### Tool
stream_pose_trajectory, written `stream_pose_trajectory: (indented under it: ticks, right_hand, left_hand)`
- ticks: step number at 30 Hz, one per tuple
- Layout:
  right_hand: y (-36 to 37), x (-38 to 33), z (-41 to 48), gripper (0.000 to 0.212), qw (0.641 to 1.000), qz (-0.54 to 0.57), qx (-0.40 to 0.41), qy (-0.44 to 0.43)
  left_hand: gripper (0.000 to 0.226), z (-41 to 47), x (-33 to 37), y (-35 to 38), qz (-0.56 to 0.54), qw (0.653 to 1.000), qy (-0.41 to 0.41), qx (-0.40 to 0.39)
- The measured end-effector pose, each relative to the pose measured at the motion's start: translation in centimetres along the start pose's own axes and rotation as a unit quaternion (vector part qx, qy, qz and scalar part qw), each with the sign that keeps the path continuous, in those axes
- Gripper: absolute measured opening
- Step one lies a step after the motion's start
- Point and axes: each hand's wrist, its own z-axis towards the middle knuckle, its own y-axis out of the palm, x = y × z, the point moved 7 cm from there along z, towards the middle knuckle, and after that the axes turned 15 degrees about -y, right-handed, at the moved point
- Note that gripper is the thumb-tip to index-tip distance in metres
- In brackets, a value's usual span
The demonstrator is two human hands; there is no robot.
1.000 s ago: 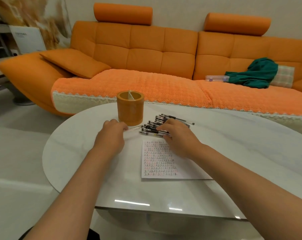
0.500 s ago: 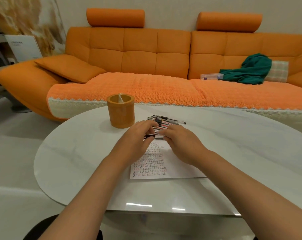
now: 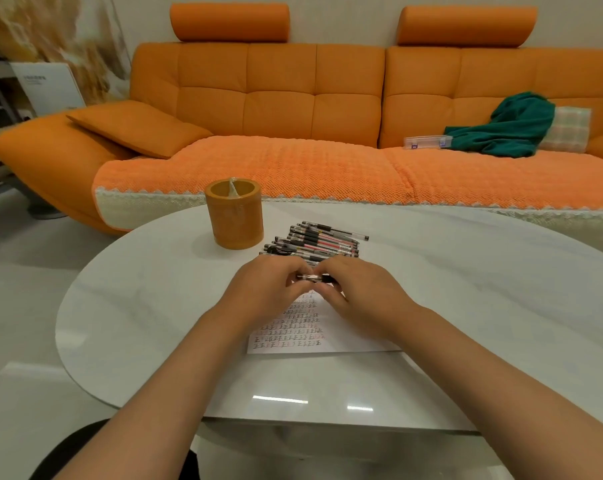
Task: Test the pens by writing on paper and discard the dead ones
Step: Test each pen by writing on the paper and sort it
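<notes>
A pen lies crosswise between my two hands, just above the top edge of the paper. My left hand pinches its left end and my right hand grips its right, dark end. The paper is a white sheet with rows of black and red test marks, partly covered by both hands. A pile of several pens lies on the table just beyond my hands.
An orange cylindrical holder with one item inside stands left of the pen pile on the white oval table. Behind it runs an orange sofa with a green cloth and a clear box.
My left hand moved right from beside the holder to meet the right hand. Both now hold one pen lifted from the pile over the paper.
</notes>
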Motion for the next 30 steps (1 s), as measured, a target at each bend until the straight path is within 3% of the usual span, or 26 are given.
stream_pose_trajectory:
  ticks: [3,7,17,24,27,30]
  right_hand:
    - [0.1,0.5,0.1,0.029,1.0,-0.011,-0.026,0.007]
    - [0.5,0.9,-0.2,0.022,0.999,-0.01,-0.028,0.016]
    - [0.2,0.7,0.0,0.028,0.997,-0.067,-0.024,0.021]
    - [0.2,1.0,-0.7,0.033,0.995,0.031,-0.047,0.084]
    - [-0.3,1.2,-1.2,0.026,0.985,0.137,-0.024,0.102]
    - [-0.8,1.6,-1.2,0.033,0.971,0.206,0.015,0.122]
  left_hand:
    - [0.031,0.0,0.0,-0.1,-0.038,0.999,-0.006,-0.003]
    - [0.01,0.0,0.0,0.1,-0.055,0.998,0.009,-0.019]
    - [0.007,0.0,-0.8,-0.1,-0.075,0.997,-0.017,-0.028]
    - [0.008,-0.2,-1.4,-0.5,-0.016,0.999,-0.047,-0.019]
    - [0.01,0.0,-2.3,-0.4,0.041,0.995,-0.084,-0.027]
    - [0.012,-0.1,-2.8,0.1,0.062,0.991,-0.107,-0.048]
